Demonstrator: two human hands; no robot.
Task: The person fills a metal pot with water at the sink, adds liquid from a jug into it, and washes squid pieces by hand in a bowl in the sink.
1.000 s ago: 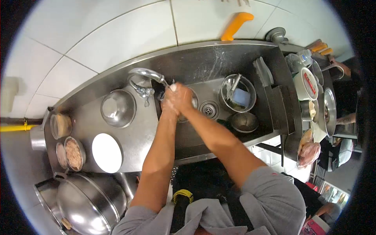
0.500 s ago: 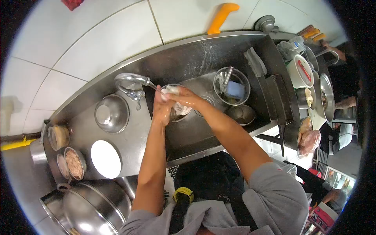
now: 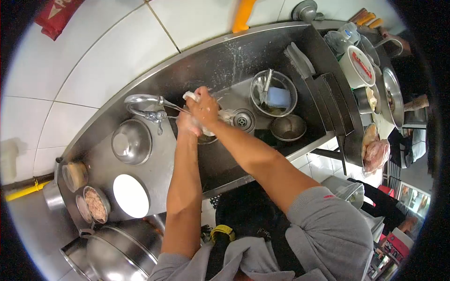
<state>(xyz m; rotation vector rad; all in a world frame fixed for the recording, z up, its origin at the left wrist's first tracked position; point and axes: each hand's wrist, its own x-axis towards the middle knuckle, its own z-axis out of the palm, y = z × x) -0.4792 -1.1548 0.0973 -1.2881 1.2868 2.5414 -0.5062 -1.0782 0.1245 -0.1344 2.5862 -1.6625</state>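
Under the running tap, my right hand is closed on a white, wet, crumpled cloth. Part of the cloth sticks out past my fingers. My left hand is pressed against it from below, its fingers mostly covered by the right hand and the water. Beneath both hands sits a metal bowl, largely hidden by them. The sink drain lies just to the right.
Right of the drain, a bowl holds a whisk and a blue sponge. A dark pan sits nearby. An upturned metal bowl and a white plate are on the left drainboard. A white tub stands far right.
My right hand has moved up and left over the left hand, with the white cloth now showing at its upper side. The whole view has shifted slightly.
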